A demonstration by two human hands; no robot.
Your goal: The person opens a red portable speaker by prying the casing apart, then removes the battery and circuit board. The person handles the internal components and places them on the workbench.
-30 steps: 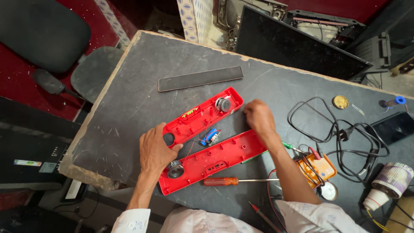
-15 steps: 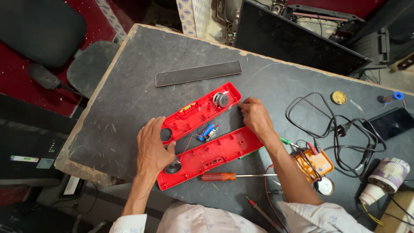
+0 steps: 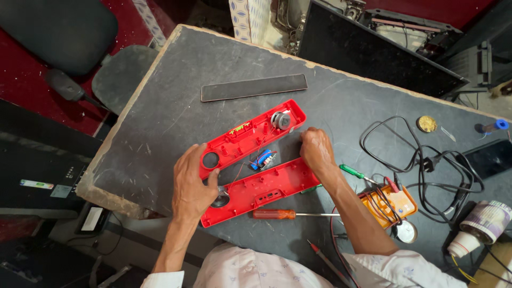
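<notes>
Two long red plastic shell halves lie open on the dark table [image 3: 160, 106]. The upper half [image 3: 250, 136] carries a small round speaker [image 3: 280, 120] at its right end and a round hole at its left. The lower half [image 3: 261, 191] lies parallel, nearer me. Red wires and a small blue part [image 3: 261, 159] run between them. My left hand [image 3: 193, 184] rests flat over the left ends of both halves. My right hand [image 3: 317, 152] grips the right end of the lower half.
A red-handled screwdriver [image 3: 277, 214] lies just below the lower half. A dark flat strip [image 3: 253, 87] lies farther back. To the right are an orange multimeter [image 3: 397, 205], tangled black cables [image 3: 421, 160], a green-handled tool [image 3: 353, 172], a tape roll [image 3: 485, 224] and a black monitor [image 3: 373, 50].
The view has drifted slightly. Both hands stay on the red halves; my left hand has shifted a little along their left ends.
</notes>
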